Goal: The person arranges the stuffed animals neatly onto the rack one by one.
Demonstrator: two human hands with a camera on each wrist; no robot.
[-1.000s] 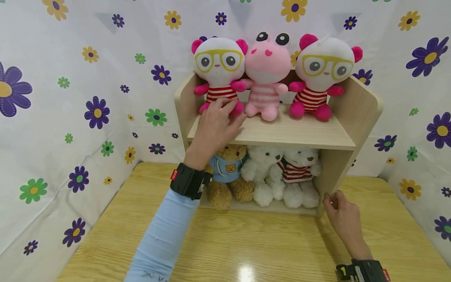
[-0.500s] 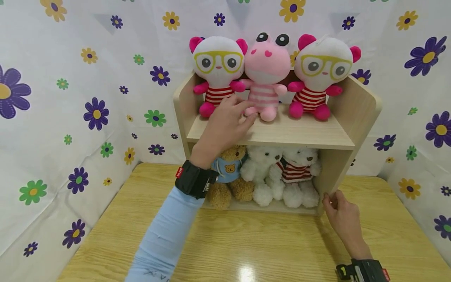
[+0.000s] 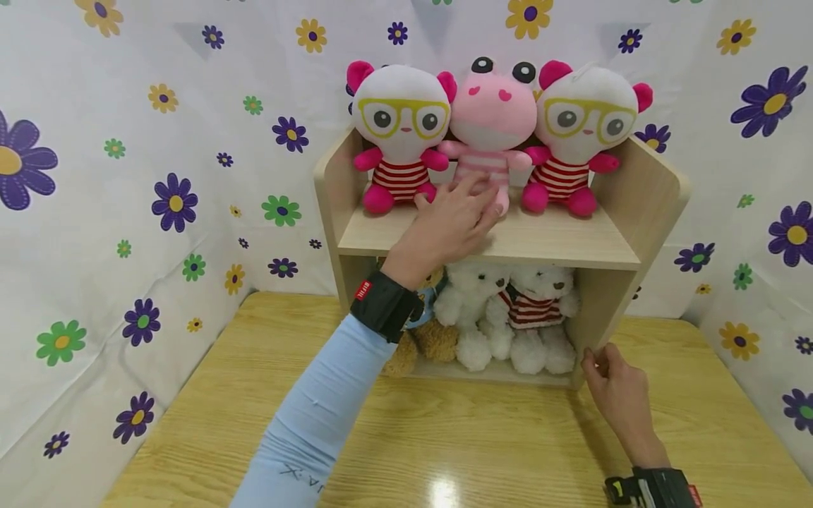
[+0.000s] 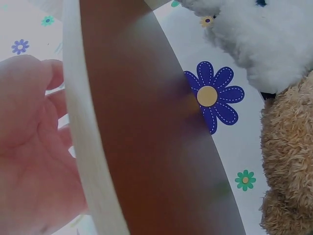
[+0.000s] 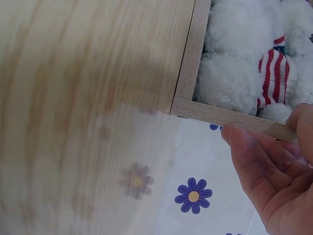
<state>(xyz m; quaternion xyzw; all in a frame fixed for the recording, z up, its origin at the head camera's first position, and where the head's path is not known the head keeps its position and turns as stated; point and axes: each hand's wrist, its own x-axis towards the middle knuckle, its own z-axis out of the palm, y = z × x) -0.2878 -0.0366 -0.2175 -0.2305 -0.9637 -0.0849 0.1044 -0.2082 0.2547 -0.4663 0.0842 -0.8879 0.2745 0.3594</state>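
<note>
My left hand (image 3: 452, 220) reaches over the upper board of the small wooden shelf (image 3: 559, 243). Its fingers, spread and slightly bent, rest on the belly and legs of a pink plush toy (image 3: 492, 116) with big eyes on top of its head. A plush panda (image 3: 404, 116) with yellow glasses and a striped shirt sits just left of it; a matching panda (image 3: 587, 116) sits on its right. In the left wrist view, the board's edge covers part of my left fingers. My right hand (image 3: 619, 391) pinches the front edge of the shelf's right side panel low down, thumb and fingers on opposite faces.
On the lower level sit a brown teddy (image 3: 438, 340), partly behind my left forearm, a white bear (image 3: 473, 310) and another white bear in a striped sweater (image 3: 540, 314). The shelf stands on a wooden table (image 3: 483, 437) before a flower-patterned cloth (image 3: 209, 141).
My left hand has moved right, from the left panda's legs to the pink plush. The pink plush and the left panda have both shifted a little right. My right hand keeps its place.
</note>
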